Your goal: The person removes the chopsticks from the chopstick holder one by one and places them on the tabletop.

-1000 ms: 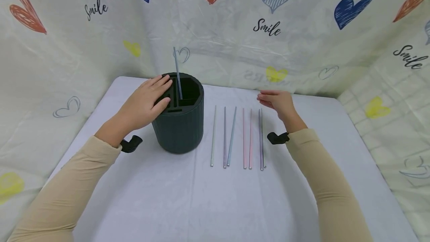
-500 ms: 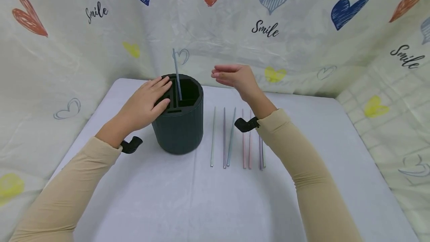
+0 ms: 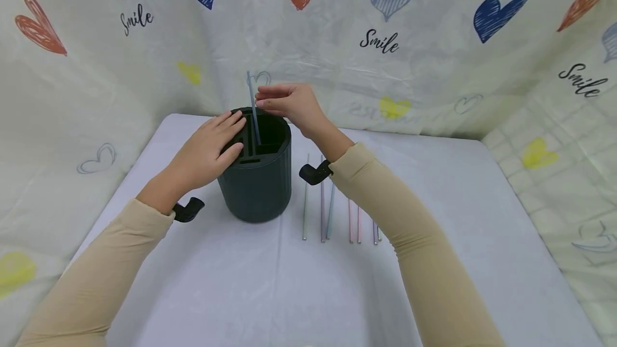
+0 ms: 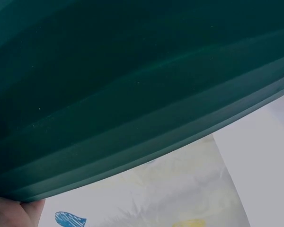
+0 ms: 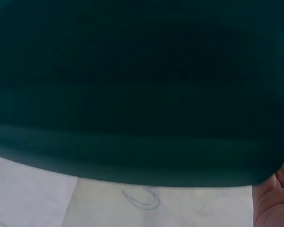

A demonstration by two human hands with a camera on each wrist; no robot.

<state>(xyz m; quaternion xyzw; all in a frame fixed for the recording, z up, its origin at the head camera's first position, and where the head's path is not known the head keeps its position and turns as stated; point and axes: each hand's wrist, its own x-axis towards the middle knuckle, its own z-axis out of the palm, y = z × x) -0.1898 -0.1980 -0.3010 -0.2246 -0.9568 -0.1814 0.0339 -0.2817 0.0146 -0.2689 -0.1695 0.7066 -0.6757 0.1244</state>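
Observation:
A dark green utensil holder (image 3: 255, 191) stands upright on the table, its top split into a wide well and narrower slots. My left hand (image 3: 204, 146) rests on the left of its rim, fingers stretched over the top. One blue chopstick (image 3: 256, 127) leans inside the wide well, most of it above the rim. Beside it is my right hand (image 3: 291, 105), over the holder's right rim with fingertips right at the chopstick. In both wrist views the holder's wall (image 4: 132, 94) fills most of the picture, with part of each hand at a lower corner.
To the right of the holder, several chopsticks lie lengthwise on the white tablecloth (image 3: 217, 288): a green one (image 3: 306, 208), a purple one (image 3: 323, 213), a blue one (image 3: 330, 216), pink ones (image 3: 359, 226) and others partly under the right arm. A heart-printed curtain (image 3: 332, 63) hangs behind.
My right hand has swung left from over the right-hand chopsticks to the chopstick in the holder. The left hand and holder have stayed put.

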